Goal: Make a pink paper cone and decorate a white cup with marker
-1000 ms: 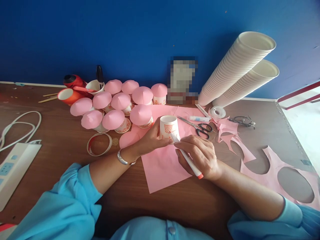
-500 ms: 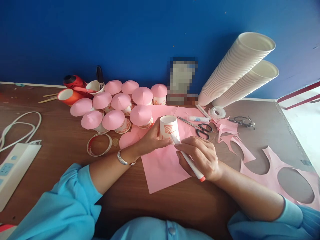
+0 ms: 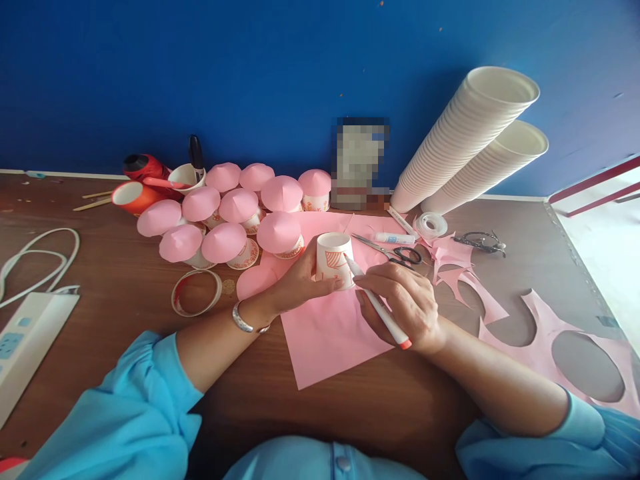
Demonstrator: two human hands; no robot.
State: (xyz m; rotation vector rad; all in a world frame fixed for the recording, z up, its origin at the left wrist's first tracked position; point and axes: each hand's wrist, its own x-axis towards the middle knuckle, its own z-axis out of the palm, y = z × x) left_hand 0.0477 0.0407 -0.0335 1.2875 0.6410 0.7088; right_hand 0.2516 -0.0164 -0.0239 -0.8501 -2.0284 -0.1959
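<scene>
A white paper cup [image 3: 330, 267] is gripped around its left side by my left hand [image 3: 300, 280]. Red-orange lines are drawn on its wall, including a striped patch near the top. My right hand [image 3: 405, 303] is closed around a white marker [image 3: 383, 317] with a red end, its tip at the cup's right side by the striped patch. Under both hands lies a pink paper sheet [image 3: 325, 350]. Several cups wearing pink paper cones [image 3: 279, 233] stand left of and behind the held cup.
Scissors [image 3: 407, 255], a glue tube [image 3: 395, 238] and clear tape [image 3: 431, 225] lie behind my right hand. Pink paper scraps [image 3: 545, 333] spread to the right. Two tall cup stacks [image 3: 465, 133] lean at the wall. A tape ring [image 3: 197, 293] and power strip [image 3: 35, 347] are left.
The marker tip has moved slightly up and right along the cup's wall, and my right hand has shifted with it. My left hand keeps its hold; the whole view has shifted slightly.
</scene>
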